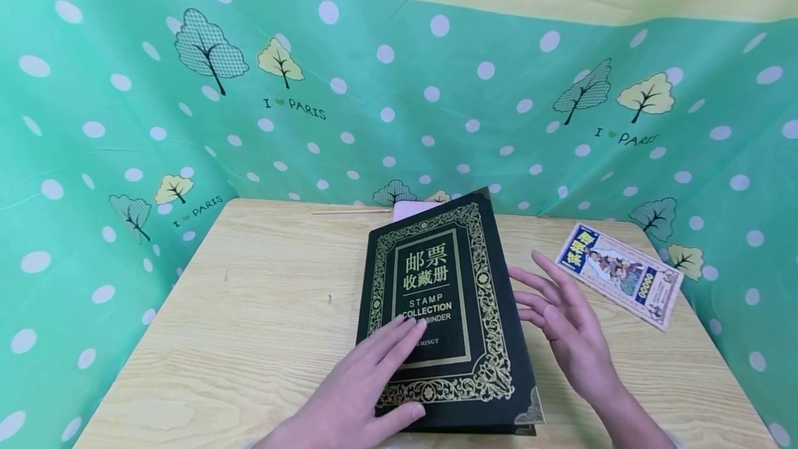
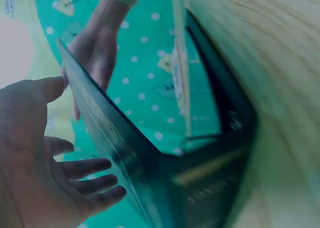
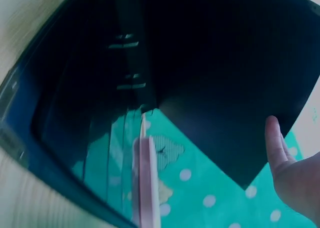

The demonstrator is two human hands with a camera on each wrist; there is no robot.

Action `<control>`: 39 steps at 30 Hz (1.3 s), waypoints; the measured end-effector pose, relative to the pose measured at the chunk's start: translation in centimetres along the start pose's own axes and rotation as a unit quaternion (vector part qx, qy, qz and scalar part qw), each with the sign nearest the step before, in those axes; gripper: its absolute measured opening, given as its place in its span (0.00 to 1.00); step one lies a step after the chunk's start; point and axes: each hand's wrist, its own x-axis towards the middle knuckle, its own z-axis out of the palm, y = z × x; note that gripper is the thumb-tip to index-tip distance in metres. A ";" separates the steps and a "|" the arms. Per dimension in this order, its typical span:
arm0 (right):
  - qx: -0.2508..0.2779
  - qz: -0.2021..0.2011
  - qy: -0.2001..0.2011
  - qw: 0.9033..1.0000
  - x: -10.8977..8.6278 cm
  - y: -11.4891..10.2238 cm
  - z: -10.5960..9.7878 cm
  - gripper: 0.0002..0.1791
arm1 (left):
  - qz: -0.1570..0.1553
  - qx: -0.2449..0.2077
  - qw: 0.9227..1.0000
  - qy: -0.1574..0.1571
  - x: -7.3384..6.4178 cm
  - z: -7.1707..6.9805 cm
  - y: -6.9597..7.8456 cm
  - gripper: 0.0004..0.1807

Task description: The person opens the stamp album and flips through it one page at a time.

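A black stamp collection binder [image 1: 430, 366] with gold ornament rests on the table, its front cover tilted up from the right side. The left wrist view shows the spine [image 2: 207, 193] and the gap beneath the raised cover [image 2: 107, 118]. My left hand [image 1: 361, 380] lies over the lower left of the cover with its fingers extended. On the other side, my right hand [image 1: 570, 335] has its fingertips at the cover's right edge, fingers loosely straight. In the right wrist view a digit of this hand overlaps the dark inside of the cover [image 3: 225, 77], and metal rings [image 3: 127, 65] show along the spine.
A printed paper note [image 1: 623, 272] lies on the table at the right. Behind the binder are a pink flat object [image 1: 414, 209], partly hidden, and a thin stick [image 1: 349, 212]. A green dotted cloth [image 1: 386, 109] hangs around the wooden table [image 1: 262, 310].
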 end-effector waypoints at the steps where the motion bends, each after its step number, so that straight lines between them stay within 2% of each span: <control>1: 0.010 -0.008 -0.009 1.000 0.0 -0.2 0.1 0.34 | 0.007 0.002 1.000 0.002 0.2 0.0 0.6 0.48; 7: 0.036 -0.060 -0.048 0.996 0.5 -0.2 1.7 0.33 | 0.043 0.005 0.999 0.007 1.0 -0.7 2.3 0.48; 12: 0.052 -0.085 -0.076 0.992 0.9 -0.2 2.8 0.33 | 0.068 0.009 0.998 0.012 1.9 -1.4 3.5 0.50; 16: 0.064 -0.080 -0.092 0.991 1.4 -0.3 3.5 0.34 | 0.108 0.020 0.993 0.033 2.6 -1.9 4.1 0.52; 22: 0.086 -0.077 -0.121 0.986 1.8 -0.3 4.3 0.35 | 0.172 0.020 0.980 0.093 3.5 -2.5 4.5 0.45; 26: 0.095 -0.073 -0.141 0.983 1.9 -0.3 4.6 0.36 | 0.185 0.016 0.977 0.109 3.8 -2.9 4.8 0.42; 29: 0.090 -0.069 -0.147 0.983 2.0 -0.3 4.6 0.36 | 0.186 0.010 0.976 0.109 3.9 -3.2 4.9 0.42; 35: 0.084 -0.056 -0.160 0.982 1.8 -0.4 4.5 0.37 | 0.224 0.022 0.968 0.113 4.4 -3.8 5.0 0.35; 39: 0.080 -0.049 -0.163 0.982 1.7 -0.3 4.5 0.37 | 0.223 0.014 0.969 0.110 4.5 -3.9 5.1 0.33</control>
